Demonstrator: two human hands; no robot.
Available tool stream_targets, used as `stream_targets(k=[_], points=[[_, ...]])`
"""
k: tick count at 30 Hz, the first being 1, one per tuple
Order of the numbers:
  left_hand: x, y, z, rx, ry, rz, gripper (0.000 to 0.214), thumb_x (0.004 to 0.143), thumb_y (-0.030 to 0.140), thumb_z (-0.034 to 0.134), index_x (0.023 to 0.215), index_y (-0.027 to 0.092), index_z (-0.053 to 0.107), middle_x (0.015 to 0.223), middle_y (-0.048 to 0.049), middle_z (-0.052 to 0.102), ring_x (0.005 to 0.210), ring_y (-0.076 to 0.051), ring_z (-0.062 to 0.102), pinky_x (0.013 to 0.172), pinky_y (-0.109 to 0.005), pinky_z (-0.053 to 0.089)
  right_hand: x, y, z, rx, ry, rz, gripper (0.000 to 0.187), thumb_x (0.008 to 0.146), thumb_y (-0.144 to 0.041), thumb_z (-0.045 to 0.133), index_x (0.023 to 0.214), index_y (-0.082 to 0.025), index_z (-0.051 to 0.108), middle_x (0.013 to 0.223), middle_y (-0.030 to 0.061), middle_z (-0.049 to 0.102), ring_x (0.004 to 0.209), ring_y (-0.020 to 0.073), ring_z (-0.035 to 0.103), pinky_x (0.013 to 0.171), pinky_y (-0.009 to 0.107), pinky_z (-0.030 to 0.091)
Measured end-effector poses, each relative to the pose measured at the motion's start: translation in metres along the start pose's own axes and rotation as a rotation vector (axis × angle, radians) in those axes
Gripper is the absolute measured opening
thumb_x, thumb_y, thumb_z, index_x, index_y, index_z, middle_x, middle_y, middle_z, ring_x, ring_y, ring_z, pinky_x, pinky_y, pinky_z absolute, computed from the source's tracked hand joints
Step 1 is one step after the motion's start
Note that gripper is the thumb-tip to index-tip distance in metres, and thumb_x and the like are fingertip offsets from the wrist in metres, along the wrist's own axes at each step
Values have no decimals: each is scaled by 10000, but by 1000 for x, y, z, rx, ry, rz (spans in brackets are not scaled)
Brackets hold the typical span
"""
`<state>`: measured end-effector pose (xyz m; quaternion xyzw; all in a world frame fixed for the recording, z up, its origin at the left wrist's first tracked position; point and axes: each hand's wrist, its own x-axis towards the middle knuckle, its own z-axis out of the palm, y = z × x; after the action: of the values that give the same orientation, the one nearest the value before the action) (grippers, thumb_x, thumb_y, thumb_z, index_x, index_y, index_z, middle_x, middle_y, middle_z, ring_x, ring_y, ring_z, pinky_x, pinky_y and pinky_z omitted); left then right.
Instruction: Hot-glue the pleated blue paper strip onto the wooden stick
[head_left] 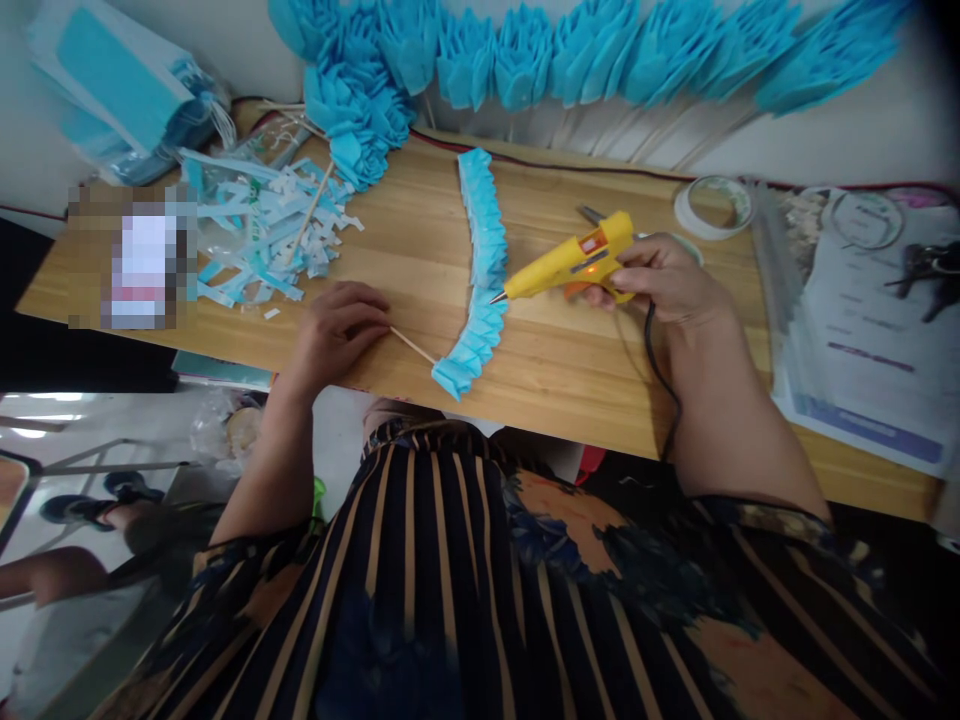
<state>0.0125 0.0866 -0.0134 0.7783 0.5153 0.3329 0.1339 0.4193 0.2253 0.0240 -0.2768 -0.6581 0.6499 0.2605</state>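
A long curved strip of folded blue paper (481,262) lies on the wooden table (570,370), running from the back towards the front edge. My left hand (334,330) pinches a thin wooden stick (412,346) whose far end meets the strip's near end. My right hand (664,282) grips a yellow glue gun (570,265); its nozzle points left and sits close to the strip's middle. The gun's black cord (660,375) drops over the table's front edge.
Finished blue paper flowers (525,55) on sticks lean along the wall at the back. A heap of blue and white paper scraps (259,225) lies at the left. A tape roll (712,205) and printed sheets (862,320) sit at the right.
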Motion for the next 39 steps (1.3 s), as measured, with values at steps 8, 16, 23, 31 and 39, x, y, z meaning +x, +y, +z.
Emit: stream_targets(k=[8, 16, 23, 31, 39], points=[[0, -1, 0, -2, 8, 19, 213, 969, 363, 656, 840, 219, 745, 1036, -63, 748, 1028, -241, 683, 970, -438, 531, 10, 19, 4, 131, 53, -45, 398, 750, -490, 876, 804, -122, 734, 689, 49, 712, 522, 97, 556, 479, 223, 420], [3, -2, -3, 38, -10, 71, 242, 986, 372, 646, 833, 218, 753, 1035, -59, 750, 1009, -231, 685, 934, -414, 533, 11, 21, 5, 129, 17, -55, 399, 788, -468, 854, 814, -96, 712, 696, 52, 709, 537, 76, 562, 505, 199, 440], [4, 0, -4, 68, -18, 95, 191, 993, 326, 651, 876, 223, 762, 1061, -57, 741, 1007, -229, 679, 932, -415, 532, 12, 21, 6, 155, 7, -78, 385, 804, -454, 860, 791, -95, 721, 712, 64, 726, 549, 74, 580, 515, 192, 450], [3, 2, -2, 98, -2, 90, 211, 1007, 346, 641, 877, 219, 749, 1053, -50, 736, 1002, -216, 675, 915, -390, 537, 11, 18, 6, 146, -4, -62, 397, 803, -467, 861, 832, -94, 727, 717, 54, 719, 562, 78, 581, 534, 197, 468], [3, 0, 1, 123, -4, 39, 224, 1002, 368, 625, 888, 230, 760, 1037, -59, 740, 994, -230, 679, 927, -421, 541, 9, 21, 3, 122, 26, -23, 382, 785, -474, 871, 802, -120, 728, 713, 44, 715, 566, 82, 585, 525, 194, 456]])
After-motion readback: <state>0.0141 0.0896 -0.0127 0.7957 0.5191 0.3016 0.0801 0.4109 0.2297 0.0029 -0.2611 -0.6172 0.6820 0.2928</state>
